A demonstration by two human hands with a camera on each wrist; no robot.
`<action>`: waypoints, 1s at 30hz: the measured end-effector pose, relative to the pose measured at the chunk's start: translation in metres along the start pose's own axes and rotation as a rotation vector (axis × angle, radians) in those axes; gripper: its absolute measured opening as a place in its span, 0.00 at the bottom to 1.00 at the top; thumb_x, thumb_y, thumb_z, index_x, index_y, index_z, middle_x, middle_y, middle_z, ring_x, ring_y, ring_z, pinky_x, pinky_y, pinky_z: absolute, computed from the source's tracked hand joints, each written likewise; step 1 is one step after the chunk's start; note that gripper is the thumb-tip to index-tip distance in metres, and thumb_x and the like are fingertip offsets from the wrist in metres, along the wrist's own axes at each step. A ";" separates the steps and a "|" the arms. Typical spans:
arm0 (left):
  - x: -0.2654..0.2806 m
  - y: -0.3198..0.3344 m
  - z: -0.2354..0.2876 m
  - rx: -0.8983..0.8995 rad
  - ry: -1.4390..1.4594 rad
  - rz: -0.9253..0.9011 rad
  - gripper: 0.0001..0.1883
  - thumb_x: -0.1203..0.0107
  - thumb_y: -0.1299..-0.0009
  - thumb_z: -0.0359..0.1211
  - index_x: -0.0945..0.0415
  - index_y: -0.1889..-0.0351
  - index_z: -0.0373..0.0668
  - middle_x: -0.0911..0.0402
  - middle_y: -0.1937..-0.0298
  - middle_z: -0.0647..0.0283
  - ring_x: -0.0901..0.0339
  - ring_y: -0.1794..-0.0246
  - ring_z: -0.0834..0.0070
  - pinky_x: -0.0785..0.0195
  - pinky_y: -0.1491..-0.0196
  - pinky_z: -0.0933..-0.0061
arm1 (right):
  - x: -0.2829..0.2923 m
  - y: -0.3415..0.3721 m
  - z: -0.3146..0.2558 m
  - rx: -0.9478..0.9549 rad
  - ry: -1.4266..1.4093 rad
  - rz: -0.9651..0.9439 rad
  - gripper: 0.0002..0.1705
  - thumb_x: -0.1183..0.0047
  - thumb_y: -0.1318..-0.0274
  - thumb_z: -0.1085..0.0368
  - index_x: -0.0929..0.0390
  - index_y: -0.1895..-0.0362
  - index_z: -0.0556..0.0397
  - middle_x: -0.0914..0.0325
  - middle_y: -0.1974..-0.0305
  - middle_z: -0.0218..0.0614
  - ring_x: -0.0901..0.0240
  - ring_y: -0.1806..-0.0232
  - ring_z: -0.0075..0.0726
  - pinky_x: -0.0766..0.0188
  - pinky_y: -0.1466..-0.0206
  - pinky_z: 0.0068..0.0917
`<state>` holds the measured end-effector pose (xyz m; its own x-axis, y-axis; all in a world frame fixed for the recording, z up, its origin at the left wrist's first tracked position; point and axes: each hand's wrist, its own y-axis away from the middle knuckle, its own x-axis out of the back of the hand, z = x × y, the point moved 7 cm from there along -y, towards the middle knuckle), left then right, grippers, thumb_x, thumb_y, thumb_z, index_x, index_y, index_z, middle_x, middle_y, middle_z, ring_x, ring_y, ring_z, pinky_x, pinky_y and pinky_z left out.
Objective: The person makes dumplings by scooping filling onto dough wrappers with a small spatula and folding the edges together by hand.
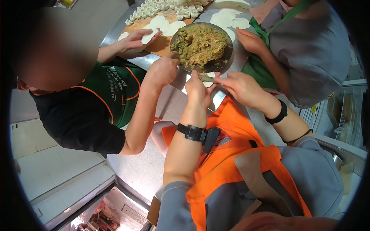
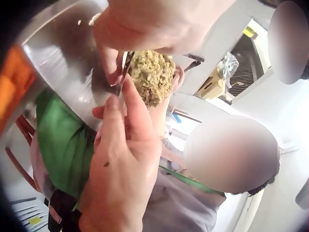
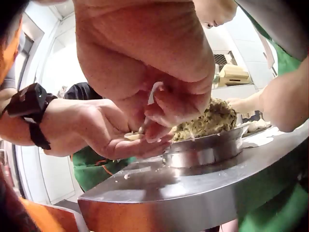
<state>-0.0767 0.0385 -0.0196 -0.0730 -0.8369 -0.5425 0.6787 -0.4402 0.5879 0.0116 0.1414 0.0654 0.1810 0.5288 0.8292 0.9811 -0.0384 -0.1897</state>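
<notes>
A round white dumpling wrapper [image 1: 211,74] lies in my left hand [image 1: 197,91], held with the thumb near its edge. The right wrist view shows this left hand [image 3: 104,128] palm up, fingers under the wrapper. My right hand [image 1: 246,89] grips a thin, narrow spatula [image 1: 206,78], whose blade lies over the wrapper. The pale end of the spatula [image 3: 154,92] sticks out of my right fist in the right wrist view. Just beyond both hands is a metal bowl [image 3: 203,151] heaped with greenish chopped filling [image 1: 202,42].
On the left, a person in a green apron [image 1: 115,88] holds a wrapper [image 1: 149,37] and reaches to the bowl. Another person [image 1: 308,54] stands at the right. Loose wrappers [image 1: 224,18] and rows of folded dumplings [image 1: 165,7] lie on the metal table [image 3: 193,193].
</notes>
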 end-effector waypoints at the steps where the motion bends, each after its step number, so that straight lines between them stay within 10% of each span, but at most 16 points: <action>1: 0.002 0.001 0.000 0.001 -0.001 0.017 0.22 0.69 0.18 0.43 0.35 0.43 0.33 0.19 0.55 0.48 0.16 0.57 0.55 0.19 0.60 0.59 | 0.000 0.001 -0.001 -0.024 0.006 -0.085 0.12 0.47 0.44 0.67 0.17 0.55 0.47 0.19 0.64 0.46 0.22 0.63 0.52 0.28 0.62 0.44; 8: 0.013 -0.009 -0.007 0.038 -0.054 0.041 0.21 0.67 0.19 0.42 0.34 0.45 0.33 0.19 0.56 0.48 0.15 0.62 0.55 0.18 0.64 0.59 | 0.042 -0.011 0.056 -0.201 0.397 0.077 0.12 0.49 0.44 0.68 0.17 0.57 0.50 0.22 0.69 0.44 0.24 0.65 0.55 0.28 0.63 0.44; 24: 0.017 0.012 0.011 -0.027 0.058 -0.015 0.24 0.74 0.18 0.41 0.39 0.37 0.31 0.25 0.44 0.43 0.22 0.46 0.48 0.23 0.48 0.46 | 0.003 0.019 -0.007 0.038 0.087 0.180 0.13 0.48 0.42 0.67 0.20 0.53 0.51 0.25 0.75 0.38 0.26 0.73 0.40 0.31 0.71 0.36; 27: 0.011 0.028 0.017 -0.055 0.118 -0.098 0.26 0.74 0.18 0.42 0.41 0.36 0.28 0.27 0.42 0.39 0.25 0.42 0.44 0.32 0.38 0.44 | -0.008 0.025 0.007 -0.339 -0.715 0.138 0.11 0.52 0.36 0.67 0.21 0.53 0.55 0.25 0.77 0.34 0.28 0.77 0.28 0.33 0.73 0.29; 30: 0.003 0.033 0.019 -0.044 0.242 -0.255 0.26 0.73 0.18 0.42 0.42 0.36 0.27 0.30 0.40 0.38 0.26 0.41 0.44 0.33 0.37 0.47 | -0.025 0.028 0.008 -0.382 -0.831 0.008 0.11 0.55 0.34 0.67 0.22 0.58 0.58 0.25 0.79 0.32 0.31 0.79 0.22 0.34 0.72 0.25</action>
<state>-0.0679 0.0155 0.0096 -0.0726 -0.5985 -0.7978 0.6924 -0.6060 0.3916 0.0336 0.1342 0.0355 0.2253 0.9618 0.1555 0.9628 -0.2443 0.1155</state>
